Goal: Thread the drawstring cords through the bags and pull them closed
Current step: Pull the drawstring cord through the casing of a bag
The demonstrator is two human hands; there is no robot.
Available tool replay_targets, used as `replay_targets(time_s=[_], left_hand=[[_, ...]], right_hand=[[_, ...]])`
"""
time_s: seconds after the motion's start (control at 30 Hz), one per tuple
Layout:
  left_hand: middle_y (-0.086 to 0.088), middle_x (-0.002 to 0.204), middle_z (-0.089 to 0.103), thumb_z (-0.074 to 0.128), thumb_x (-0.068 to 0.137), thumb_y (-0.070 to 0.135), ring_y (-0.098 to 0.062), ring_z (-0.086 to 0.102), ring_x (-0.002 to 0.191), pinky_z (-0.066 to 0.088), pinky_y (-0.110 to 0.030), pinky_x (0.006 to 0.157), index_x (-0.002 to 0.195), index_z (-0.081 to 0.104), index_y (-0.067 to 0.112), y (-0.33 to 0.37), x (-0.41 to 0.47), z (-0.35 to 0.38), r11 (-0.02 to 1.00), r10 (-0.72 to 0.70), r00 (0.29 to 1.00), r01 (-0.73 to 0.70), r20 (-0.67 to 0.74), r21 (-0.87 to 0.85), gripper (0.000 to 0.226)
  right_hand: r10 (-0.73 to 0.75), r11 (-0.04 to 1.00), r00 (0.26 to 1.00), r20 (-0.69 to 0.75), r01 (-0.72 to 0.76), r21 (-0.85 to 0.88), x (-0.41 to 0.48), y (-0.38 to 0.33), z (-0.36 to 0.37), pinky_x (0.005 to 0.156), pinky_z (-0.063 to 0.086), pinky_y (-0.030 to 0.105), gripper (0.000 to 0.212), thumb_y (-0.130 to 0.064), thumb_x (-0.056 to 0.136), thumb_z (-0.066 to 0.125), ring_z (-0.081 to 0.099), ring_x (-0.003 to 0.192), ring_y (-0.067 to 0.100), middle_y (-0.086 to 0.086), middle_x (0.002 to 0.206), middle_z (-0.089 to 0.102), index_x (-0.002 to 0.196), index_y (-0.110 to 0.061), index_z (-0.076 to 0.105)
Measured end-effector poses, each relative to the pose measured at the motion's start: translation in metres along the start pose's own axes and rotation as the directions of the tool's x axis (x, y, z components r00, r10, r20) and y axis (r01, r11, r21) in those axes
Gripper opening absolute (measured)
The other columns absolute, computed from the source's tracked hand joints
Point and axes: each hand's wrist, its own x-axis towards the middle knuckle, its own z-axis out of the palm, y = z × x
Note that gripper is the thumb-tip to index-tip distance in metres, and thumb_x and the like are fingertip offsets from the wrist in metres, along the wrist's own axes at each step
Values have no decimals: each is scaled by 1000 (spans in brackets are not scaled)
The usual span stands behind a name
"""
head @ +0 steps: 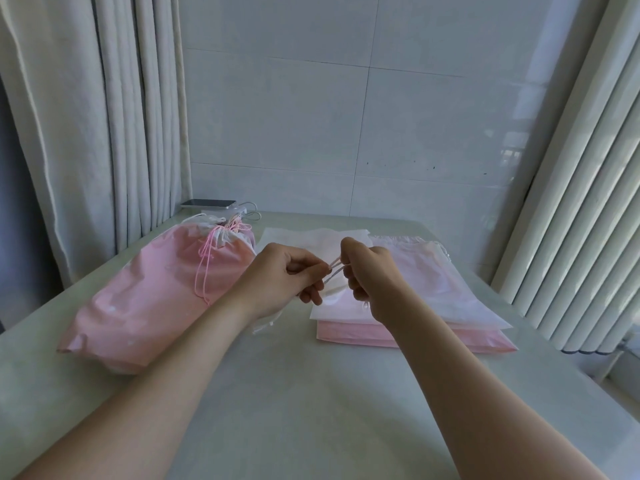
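— Hands?
— Raised close together above the table (311,393). Left hand (277,275): fingers curled, pinching a pale cord (335,271). Right hand (372,275): just beside, gripping the same cord.
— Bags?
— At left, lying on the table, a stuffed pink bag (145,292), mouth gathered tight by pink drawstrings (204,268). At right, a flat stack of bags (450,296), pink and white, beneath the right hand.
— Elsewhere?
— A phone (207,203) at the far left corner.

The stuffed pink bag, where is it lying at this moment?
In the head view the stuffed pink bag lies on the left of the table, beside the left hand, its tied top toward the far wall.
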Motion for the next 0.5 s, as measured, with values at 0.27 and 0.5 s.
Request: replay_targets(time_s=[0.27,0.5], left_hand=[[-11,71,73,68,100,8,-28,74,63,54,-30,59,90,75,0,-3,0,-2,998,-55,996,58,-69,31,14],[-2,71,76,74,93,25,-13,68,62,60,-41,75,81,80,26,-10,0,-3,951,-109,991,80,83,299,14]], right_hand=[[-143,985,990,21,144,-92,2,2,-5,57,26,34,32,-26,74,66,30,68,26,9,73,38,74,5,58],[-241,894,969,52,201,399,3,-10,-14,49,26,27,17,0,97,53,33,50,16,4,65,48,97,-11,66]])
